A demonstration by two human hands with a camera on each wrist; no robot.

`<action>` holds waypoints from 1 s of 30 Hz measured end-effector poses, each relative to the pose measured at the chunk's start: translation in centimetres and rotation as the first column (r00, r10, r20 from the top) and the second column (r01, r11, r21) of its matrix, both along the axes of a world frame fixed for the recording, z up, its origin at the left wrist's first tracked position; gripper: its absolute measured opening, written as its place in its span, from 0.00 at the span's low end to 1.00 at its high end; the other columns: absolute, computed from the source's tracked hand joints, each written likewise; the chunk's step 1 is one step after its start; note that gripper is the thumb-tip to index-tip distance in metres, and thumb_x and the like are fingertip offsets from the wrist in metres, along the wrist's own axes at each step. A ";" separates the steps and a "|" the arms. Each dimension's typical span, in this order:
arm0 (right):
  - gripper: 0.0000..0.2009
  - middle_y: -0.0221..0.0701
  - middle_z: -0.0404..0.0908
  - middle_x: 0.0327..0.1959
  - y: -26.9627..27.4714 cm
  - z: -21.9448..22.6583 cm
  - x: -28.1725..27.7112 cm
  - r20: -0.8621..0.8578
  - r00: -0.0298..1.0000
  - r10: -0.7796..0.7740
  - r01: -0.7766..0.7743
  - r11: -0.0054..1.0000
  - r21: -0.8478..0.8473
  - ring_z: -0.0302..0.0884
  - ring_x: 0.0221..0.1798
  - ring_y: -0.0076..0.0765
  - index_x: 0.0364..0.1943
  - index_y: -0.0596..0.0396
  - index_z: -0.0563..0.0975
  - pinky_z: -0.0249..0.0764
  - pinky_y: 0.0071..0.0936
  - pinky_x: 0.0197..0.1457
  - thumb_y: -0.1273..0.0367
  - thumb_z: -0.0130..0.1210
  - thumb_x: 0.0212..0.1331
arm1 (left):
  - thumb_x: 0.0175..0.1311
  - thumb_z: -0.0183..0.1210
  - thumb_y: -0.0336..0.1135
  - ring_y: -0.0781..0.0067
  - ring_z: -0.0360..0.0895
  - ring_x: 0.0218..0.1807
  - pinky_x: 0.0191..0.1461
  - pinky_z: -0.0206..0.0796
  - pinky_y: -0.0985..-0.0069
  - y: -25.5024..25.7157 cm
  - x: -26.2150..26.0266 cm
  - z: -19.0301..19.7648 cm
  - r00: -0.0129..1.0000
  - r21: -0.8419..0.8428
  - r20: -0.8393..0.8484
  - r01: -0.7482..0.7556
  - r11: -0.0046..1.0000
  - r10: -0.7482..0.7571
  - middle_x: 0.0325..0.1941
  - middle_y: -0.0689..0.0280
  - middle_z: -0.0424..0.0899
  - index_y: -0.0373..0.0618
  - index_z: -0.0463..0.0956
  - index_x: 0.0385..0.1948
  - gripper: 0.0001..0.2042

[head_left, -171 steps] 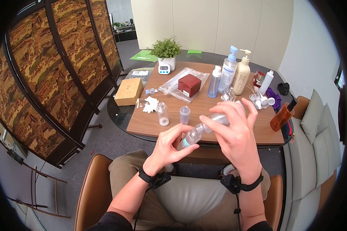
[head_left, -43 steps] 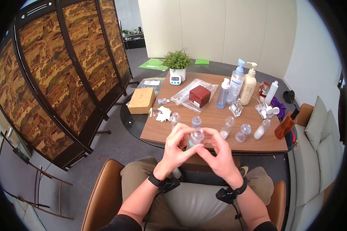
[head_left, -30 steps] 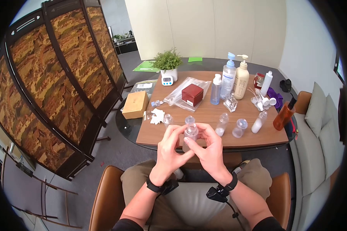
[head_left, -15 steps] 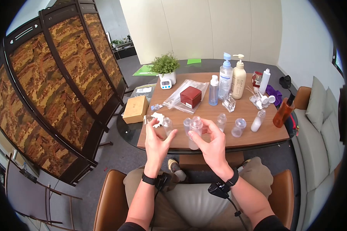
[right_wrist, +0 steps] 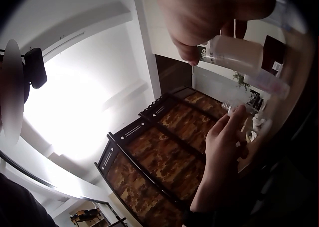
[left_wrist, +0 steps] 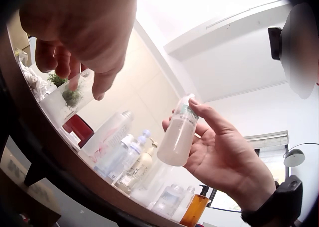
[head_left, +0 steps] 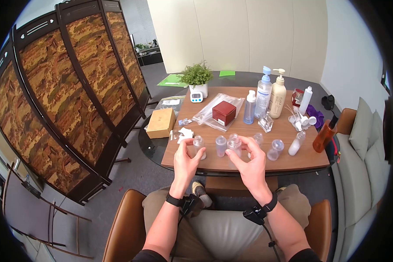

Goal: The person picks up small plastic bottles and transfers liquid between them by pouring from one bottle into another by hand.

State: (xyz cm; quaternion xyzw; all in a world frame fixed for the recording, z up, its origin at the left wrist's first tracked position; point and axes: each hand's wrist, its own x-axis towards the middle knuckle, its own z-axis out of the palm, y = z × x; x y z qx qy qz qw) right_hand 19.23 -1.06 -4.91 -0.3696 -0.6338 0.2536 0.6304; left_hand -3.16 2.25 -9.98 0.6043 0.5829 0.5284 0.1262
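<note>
My right hand (head_left: pixel 250 163) holds a small clear bottle (right_wrist: pixel 234 55) upright at the table's front edge, thumb in front and fingers behind. It has no cap, carries a green label and looks cloudy inside in the left wrist view. My left hand (head_left: pixel 186 163) curls thumb and fingers around another clear open bottle (head_left: pixel 198 141), which stands on the table at the left. Between the hands stands a small frosted container (head_left: pixel 221 146). Partly hidden behind my right fingers is one more clear bottle (head_left: pixel 258 139).
Right of my hands stand a wide-mouthed clear bottle (head_left: pixel 275 150) and a bottle with white contents (head_left: pixel 297 143). An amber bottle (head_left: pixel 324 136) is at the right edge. Behind are pump bottles (head_left: pixel 277 98), a glass bottle (head_left: pixel 265 122), a red box (head_left: pixel 224 113), tissue (head_left: pixel 185 134) and a cardboard box (head_left: pixel 161 123).
Both hands held one bottle together; the left let go and moved left to the standing bottle. My right hand keeps its bottle. Several small bottles stand at right that were not there earliest.
</note>
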 end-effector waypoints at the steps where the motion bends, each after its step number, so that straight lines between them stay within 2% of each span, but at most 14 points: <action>1: 0.22 0.34 0.88 0.48 0.0 -0.1 0.0 -0.058 0.998 0.020 -0.022 0.999 -0.032 0.85 0.52 0.33 0.59 0.62 0.87 0.80 0.34 0.61 0.74 0.78 0.61 | 0.65 0.81 0.39 0.76 0.69 0.26 0.34 0.67 0.70 -0.1 -0.1 0.0 1.000 0.001 0.003 0.000 1.000 0.000 0.37 0.65 0.88 0.41 0.81 0.61 0.26; 2: 0.22 0.34 0.88 0.48 -0.1 0.1 0.2 -0.054 0.998 0.019 -0.021 0.999 -0.030 0.85 0.52 0.33 0.59 0.62 0.87 0.80 0.34 0.61 0.74 0.78 0.61 | 0.65 0.79 0.38 0.77 0.68 0.25 0.32 0.65 0.71 -0.2 -0.2 0.1 0.998 0.012 0.047 0.046 0.999 -0.046 0.31 0.67 0.81 0.42 0.81 0.60 0.25; 3: 0.22 0.34 0.88 0.49 -0.4 0.5 0.6 0.031 1.000 -0.003 0.004 1.000 -0.019 0.86 0.52 0.34 0.60 0.61 0.87 0.81 0.34 0.61 0.74 0.78 0.61 | 0.66 0.77 0.37 0.79 0.67 0.24 0.31 0.63 0.72 -0.4 -0.2 0.1 0.991 0.025 0.092 0.091 0.996 -0.093 0.25 0.69 0.75 0.42 0.82 0.59 0.23; 4: 0.23 0.35 0.88 0.50 -0.6 0.8 0.9 0.117 0.993 -0.027 0.028 1.000 -0.005 0.86 0.53 0.34 0.61 0.61 0.87 0.81 0.34 0.61 0.75 0.79 0.60 | 0.66 0.77 0.37 0.79 0.67 0.24 0.31 0.63 0.72 -0.5 -0.2 0.2 0.991 0.027 0.098 0.092 0.995 -0.094 0.25 0.69 0.75 0.42 0.82 0.59 0.23; 6: 0.24 0.35 0.88 0.50 -0.8 1.2 1.4 0.163 0.986 -0.038 0.032 0.999 0.038 0.86 0.53 0.35 0.61 0.60 0.87 0.81 0.34 0.61 0.75 0.79 0.59 | 0.65 0.75 0.35 0.81 0.66 0.24 0.30 0.60 0.73 -1.4 0.2 1.2 0.954 0.091 0.159 0.242 0.966 -0.254 0.22 0.71 0.67 0.42 0.82 0.59 0.21; 7: 0.24 0.35 0.87 0.50 -0.9 1.4 1.7 0.202 0.978 -0.049 0.033 0.996 0.080 0.86 0.52 0.35 0.61 0.59 0.87 0.81 0.33 0.61 0.75 0.79 0.59 | 0.65 0.75 0.35 0.81 0.66 0.24 0.30 0.60 0.73 -1.7 0.4 1.4 0.951 0.091 0.170 0.246 0.965 -0.258 0.22 0.71 0.67 0.42 0.82 0.59 0.21; 9: 0.24 0.35 0.87 0.50 -1.2 1.8 2.4 0.233 0.970 -0.070 0.048 0.994 0.101 0.86 0.52 0.36 0.61 0.59 0.87 0.81 0.34 0.61 0.74 0.79 0.58 | 0.64 0.74 0.30 0.87 0.64 0.26 0.31 0.57 0.80 -2.3 0.8 1.7 0.920 0.150 0.032 0.382 0.912 -0.391 0.25 0.76 0.70 0.41 0.79 0.58 0.21; 11: 0.25 0.35 0.86 0.50 -1.5 2.2 3.2 0.267 0.959 -0.090 0.059 0.991 0.122 0.85 0.52 0.38 0.61 0.58 0.88 0.80 0.35 0.62 0.74 0.79 0.58 | 0.63 0.75 0.31 0.86 0.65 0.26 0.31 0.58 0.80 -2.8 1.3 2.0 0.905 0.153 0.003 0.420 0.894 -0.426 0.25 0.75 0.70 0.42 0.80 0.57 0.21; 13: 0.25 0.34 0.85 0.49 -1.6 2.4 4.1 0.383 0.908 -0.168 0.096 0.975 0.199 0.83 0.52 0.41 0.60 0.57 0.88 0.78 0.38 0.63 0.74 0.79 0.56 | 0.60 0.77 0.32 0.83 0.66 0.26 0.31 0.59 0.78 -3.0 1.9 2.0 0.880 0.148 -0.032 0.474 0.868 -0.474 0.26 0.73 0.71 0.43 0.81 0.55 0.22; 17: 0.26 0.33 0.85 0.50 -1.6 2.4 5.3 0.461 0.870 -0.177 0.086 0.974 0.211 0.81 0.55 0.45 0.60 0.54 0.89 0.76 0.42 0.64 0.74 0.79 0.53 | 0.60 0.77 0.32 0.82 0.66 0.26 0.32 0.59 0.77 -3.8 3.0 2.4 0.864 0.157 -0.043 0.501 0.851 -0.501 0.27 0.72 0.72 0.43 0.82 0.56 0.22; 19: 0.27 0.32 0.85 0.51 -1.4 2.3 5.7 0.525 0.828 -0.197 0.075 0.967 0.245 0.80 0.56 0.46 0.61 0.51 0.89 0.75 0.43 0.65 0.73 0.79 0.53 | 0.61 0.77 0.35 0.72 0.70 0.24 0.31 0.66 0.71 -4.0 3.2 2.4 0.855 0.148 -0.084 0.518 0.842 -0.511 0.36 0.65 0.81 0.44 0.83 0.57 0.22; 20: 0.27 0.32 0.85 0.51 -1.3 2.3 5.7 0.530 0.825 -0.196 0.074 0.967 0.243 0.80 0.56 0.46 0.61 0.51 0.89 0.75 0.43 0.65 0.73 0.79 0.53 | 0.61 0.77 0.35 0.72 0.70 0.24 0.31 0.66 0.71 -4.0 3.4 2.4 0.855 0.148 -0.077 0.518 0.843 -0.512 0.36 0.65 0.81 0.44 0.83 0.57 0.22; 22: 0.27 0.31 0.85 0.51 -1.2 2.2 5.7 0.566 0.794 -0.221 0.052 0.953 0.299 0.79 0.57 0.46 0.61 0.49 0.90 0.74 0.44 0.67 0.73 0.78 0.53 | 0.60 0.78 0.33 0.79 0.67 0.27 0.32 0.61 0.75 -4.1 3.6 2.4 0.842 0.161 -0.064 0.538 0.827 -0.535 0.32 0.69 0.76 0.43 0.84 0.57 0.23; 30: 0.25 0.30 0.85 0.52 -1.4 2.6 5.4 0.624 0.725 -0.291 0.039 0.922 0.384 0.80 0.58 0.42 0.61 0.48 0.90 0.69 0.45 0.70 0.73 0.76 0.55 | 0.60 0.77 0.33 0.76 0.69 0.27 0.32 0.64 0.74 -4.1 3.5 2.5 0.838 0.159 -0.099 0.546 0.822 -0.537 0.37 0.67 0.81 0.43 0.85 0.58 0.23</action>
